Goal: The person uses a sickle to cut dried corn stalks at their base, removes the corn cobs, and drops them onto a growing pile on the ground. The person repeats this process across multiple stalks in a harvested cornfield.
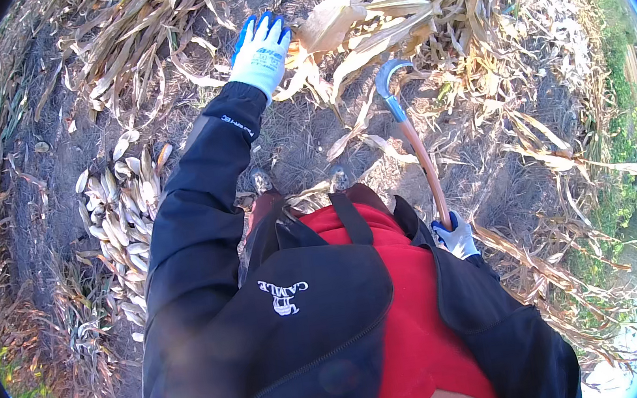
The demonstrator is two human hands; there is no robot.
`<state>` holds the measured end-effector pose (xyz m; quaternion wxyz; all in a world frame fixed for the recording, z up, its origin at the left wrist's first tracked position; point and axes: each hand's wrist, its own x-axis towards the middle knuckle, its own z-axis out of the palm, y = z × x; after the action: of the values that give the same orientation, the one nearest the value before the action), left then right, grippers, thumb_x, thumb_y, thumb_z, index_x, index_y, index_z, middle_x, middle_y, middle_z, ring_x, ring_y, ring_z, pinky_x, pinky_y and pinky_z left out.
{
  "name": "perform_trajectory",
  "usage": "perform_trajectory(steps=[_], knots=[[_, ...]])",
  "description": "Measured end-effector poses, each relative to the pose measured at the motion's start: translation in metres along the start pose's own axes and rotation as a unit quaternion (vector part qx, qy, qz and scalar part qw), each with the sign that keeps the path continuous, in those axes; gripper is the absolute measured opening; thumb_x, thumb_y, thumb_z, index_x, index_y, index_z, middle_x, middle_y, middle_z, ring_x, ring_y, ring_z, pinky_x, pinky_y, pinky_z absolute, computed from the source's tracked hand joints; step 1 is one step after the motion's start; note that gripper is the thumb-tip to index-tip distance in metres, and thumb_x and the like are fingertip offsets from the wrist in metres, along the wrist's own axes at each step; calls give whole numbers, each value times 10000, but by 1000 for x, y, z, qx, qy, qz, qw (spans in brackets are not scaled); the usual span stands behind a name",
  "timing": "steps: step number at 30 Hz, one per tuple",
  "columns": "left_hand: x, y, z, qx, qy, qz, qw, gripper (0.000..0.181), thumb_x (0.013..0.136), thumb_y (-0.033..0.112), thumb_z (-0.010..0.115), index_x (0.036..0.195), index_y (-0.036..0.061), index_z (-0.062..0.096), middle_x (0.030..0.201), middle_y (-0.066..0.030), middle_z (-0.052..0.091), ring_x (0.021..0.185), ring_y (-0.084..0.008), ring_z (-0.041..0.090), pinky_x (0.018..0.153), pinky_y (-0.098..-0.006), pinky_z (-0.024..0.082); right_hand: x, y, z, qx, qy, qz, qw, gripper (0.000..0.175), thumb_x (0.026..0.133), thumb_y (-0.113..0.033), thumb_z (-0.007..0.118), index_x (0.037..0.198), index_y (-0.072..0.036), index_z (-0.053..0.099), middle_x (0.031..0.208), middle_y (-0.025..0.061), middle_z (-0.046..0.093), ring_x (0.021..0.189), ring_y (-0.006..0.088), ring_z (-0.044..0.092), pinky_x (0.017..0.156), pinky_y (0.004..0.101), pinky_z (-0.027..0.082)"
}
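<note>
My left hand, in a white and blue work glove, reaches forward with its back up and its fingers extended and slightly apart. Dry corn leaves lie right beside its thumb side; whether the hidden thumb touches them I cannot tell. Low at my right side, my right hand, gloved the same way, grips the wooden handle end of a sickle. The tool points forward, and its curved metal blade is apart from my left hand, near the cut stalks.
A heap of corn ears in pale husks lies to my left. Cut corn stalks are laid at the front left, and more dry stalks spread at the front right. My shoes stand on bare soil with leaf litter. Green plants line the far right.
</note>
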<state>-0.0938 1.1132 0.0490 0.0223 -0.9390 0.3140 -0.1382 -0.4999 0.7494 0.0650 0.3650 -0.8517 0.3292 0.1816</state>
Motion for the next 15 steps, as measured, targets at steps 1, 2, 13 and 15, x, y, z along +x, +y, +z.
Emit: perform_trajectory(steps=[1, 2, 13, 15], knots=[[8, -8, 5, 28, -56, 14, 998, 402, 869, 116, 474, 1263, 87, 548, 1400, -129, 436, 1342, -291, 352, 1138, -482, 210, -3, -21, 11, 64, -13, 31, 997, 276, 797, -200, 765, 899, -34, 569, 641, 5, 540, 505, 73, 458, 464, 262, 386], [13, -15, 10, 60, -83, 17, 995, 397, 879, 141, 465, 1263, 79, 545, 1349, -139, 472, 1325, -284, 369, 1125, -486, 221, -1, -45, 19, 78, -13, 6, 997, 265, 813, -194, 750, 906, -42, 554, 637, -12, 522, 486, 54, 445, 432, 235, 364], [-23, -59, 70, -132, -237, -122, 955, 525, 784, 383, 723, 1169, 91, 517, 1099, -150, 591, 988, -326, 637, 755, -480, 526, -51, -195, 98, 134, -29, -49, 989, 183, 832, -136, 709, 898, -4, 600, 624, -12, 555, 504, 44, 480, 463, 235, 386], [-35, -58, 72, -154, -195, -108, 963, 473, 798, 366, 707, 1130, 94, 509, 1057, -142, 571, 935, -325, 635, 730, -472, 525, -36, -214, 112, 155, -3, -89, 984, 196, 824, -132, 717, 896, 3, 595, 641, -12, 569, 504, 49, 487, 468, 240, 395]])
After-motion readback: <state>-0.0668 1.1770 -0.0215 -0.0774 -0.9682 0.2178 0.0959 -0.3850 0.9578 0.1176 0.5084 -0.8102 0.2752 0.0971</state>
